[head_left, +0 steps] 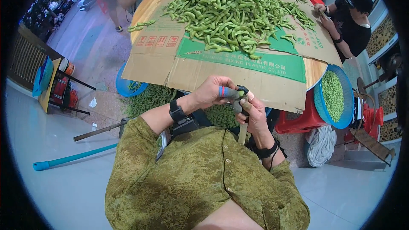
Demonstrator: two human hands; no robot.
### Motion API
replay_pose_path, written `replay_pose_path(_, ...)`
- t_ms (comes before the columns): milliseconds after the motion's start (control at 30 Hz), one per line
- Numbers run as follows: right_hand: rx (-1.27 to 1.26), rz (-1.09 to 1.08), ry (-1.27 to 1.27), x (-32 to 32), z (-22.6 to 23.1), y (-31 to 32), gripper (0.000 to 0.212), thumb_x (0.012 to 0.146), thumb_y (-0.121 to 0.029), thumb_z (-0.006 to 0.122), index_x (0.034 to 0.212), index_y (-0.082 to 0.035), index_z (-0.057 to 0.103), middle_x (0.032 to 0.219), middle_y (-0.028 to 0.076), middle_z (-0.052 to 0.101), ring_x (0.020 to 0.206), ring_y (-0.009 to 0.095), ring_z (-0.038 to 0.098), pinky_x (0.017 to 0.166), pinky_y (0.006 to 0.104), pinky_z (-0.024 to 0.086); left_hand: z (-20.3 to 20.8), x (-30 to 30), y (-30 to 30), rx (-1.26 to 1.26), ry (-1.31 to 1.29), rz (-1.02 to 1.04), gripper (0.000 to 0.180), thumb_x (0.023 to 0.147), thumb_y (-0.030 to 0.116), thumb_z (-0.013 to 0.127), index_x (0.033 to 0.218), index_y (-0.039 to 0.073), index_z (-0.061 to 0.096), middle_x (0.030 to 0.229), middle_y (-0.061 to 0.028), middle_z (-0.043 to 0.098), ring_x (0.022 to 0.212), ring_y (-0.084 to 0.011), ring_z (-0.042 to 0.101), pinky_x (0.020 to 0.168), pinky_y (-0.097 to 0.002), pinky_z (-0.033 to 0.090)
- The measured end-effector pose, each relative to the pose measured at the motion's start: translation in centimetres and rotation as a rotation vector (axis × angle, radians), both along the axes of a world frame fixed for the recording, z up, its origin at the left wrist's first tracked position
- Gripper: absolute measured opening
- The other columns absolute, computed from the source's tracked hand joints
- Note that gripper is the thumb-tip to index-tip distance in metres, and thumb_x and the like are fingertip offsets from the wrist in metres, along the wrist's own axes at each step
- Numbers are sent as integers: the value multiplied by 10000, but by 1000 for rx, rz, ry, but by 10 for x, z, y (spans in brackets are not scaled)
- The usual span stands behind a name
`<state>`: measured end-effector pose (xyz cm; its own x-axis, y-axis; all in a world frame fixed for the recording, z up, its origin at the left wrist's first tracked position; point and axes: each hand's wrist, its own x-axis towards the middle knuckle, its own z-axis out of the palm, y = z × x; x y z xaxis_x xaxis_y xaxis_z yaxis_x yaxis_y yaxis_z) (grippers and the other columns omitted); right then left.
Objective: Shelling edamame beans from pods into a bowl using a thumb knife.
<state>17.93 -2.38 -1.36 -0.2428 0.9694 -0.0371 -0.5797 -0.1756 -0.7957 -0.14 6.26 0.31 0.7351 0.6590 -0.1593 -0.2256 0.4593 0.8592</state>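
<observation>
Just past the near edge of the cardboard, my two hands meet in front of my chest. My left hand (213, 92), with grey and blue covers on its fingers, pinches a small green bean pod (241, 93). Closed on the same pod from the other side is my right hand (255, 111), which has dark covers on some fingertips. The fingers hide most of the pod. Beyond them a large heap of green bean pods (232, 15) lies on flattened cardboard (147, 66) over a round wooden table (315, 71).
Shelled green beans (332, 93) fill a blue basket (349, 108) on a red stool (294, 121) at right. More pods (149, 100) lie below the table's left edge, near a blue basin (123, 86). Another person (351, 27) handles pods at the right; a second stands far left.
</observation>
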Motion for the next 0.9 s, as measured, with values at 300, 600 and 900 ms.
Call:
replay_pose_path(300,-218,81,274,7,9,7,318,954,-183,520,1256,-85,493,813,32,560,464,39,345,364,170,295,10,6,1,1083,287,161,167,804,68,640,954,6,601,761,-78,598,615,-173,561,526,-303,454)
replay_pose_path(600,-348,165,471,5,-3,11,343,953,-174,516,1289,-120,484,802,23,534,473,46,360,370,161,290,24,0,-6,1752,610,195,339,694,18,604,1030,-23,592,736,-127,552,670,-297,591,562,-396,471)
replay_pose_path(900,-264,36,282,1,2,8,247,946,-142,497,1188,-113,535,748,26,552,462,56,383,361,180,318,24,2,-4,798,422,132,134,858,132,589,890,20,653,684,-137,612,585,-237,587,558,-313,460)
